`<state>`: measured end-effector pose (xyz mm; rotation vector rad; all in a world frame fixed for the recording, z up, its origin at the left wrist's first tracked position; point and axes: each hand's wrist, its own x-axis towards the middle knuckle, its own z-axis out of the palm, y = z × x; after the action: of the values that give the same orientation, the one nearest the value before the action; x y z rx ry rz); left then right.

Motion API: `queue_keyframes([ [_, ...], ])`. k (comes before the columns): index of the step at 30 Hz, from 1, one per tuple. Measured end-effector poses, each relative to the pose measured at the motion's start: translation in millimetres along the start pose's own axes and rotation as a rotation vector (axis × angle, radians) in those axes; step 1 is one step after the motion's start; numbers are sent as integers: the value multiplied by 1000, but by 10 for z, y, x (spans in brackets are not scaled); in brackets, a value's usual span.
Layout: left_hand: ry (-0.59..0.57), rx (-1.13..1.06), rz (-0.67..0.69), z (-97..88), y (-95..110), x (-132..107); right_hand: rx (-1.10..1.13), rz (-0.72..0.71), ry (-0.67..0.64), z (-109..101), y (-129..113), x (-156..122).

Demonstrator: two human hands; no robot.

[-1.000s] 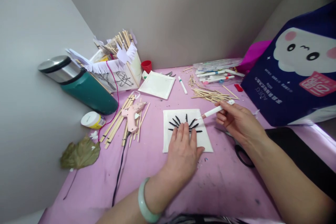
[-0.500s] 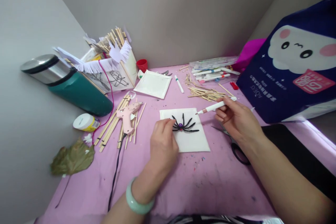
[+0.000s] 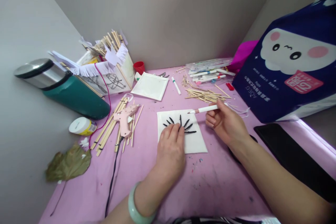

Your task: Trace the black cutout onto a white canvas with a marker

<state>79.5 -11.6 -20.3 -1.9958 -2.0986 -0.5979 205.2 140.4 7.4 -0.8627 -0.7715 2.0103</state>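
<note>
A white square canvas panel [image 3: 196, 143] lies flat in front of me. On it sits a spider with black fuzzy legs [image 3: 189, 126]; its body is hidden under my left hand [image 3: 172, 147], whose fingers are bent together over it. My right hand [image 3: 228, 122] grips a white felt-tip marker [image 3: 206, 109] with a brown tip. The tip points left, above the panel's upper edge. Behind my right wrist, the scissors [image 3: 236, 154] are mostly covered.
To the left are a pink glue gun [image 3: 123, 120] on wooden sticks, a green flask [image 3: 76, 92] and a dry leaf [image 3: 69, 164]. Farther back lie another white panel [image 3: 151, 86], loose sticks [image 3: 204, 95] and a packet of markers [image 3: 210, 71]. A blue bag [image 3: 283, 73] stands right.
My left hand has moved right, from the spider's left legs onto its body, covering the purple bead. The marker stays in my right hand near the panel's upper edge. The view has shifted slightly.
</note>
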Motion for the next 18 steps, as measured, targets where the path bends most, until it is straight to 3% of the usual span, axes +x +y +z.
queue_keyframes([
  [5,-25,22,12,12,-18,10,33,77,-33,-13,12,15],
  [12,-7,37,42,31,-34,-2,50,91,-30,-16,33,37],
  [18,-77,35,16,16,-90,58,21,76,-41,7,28,19],
])
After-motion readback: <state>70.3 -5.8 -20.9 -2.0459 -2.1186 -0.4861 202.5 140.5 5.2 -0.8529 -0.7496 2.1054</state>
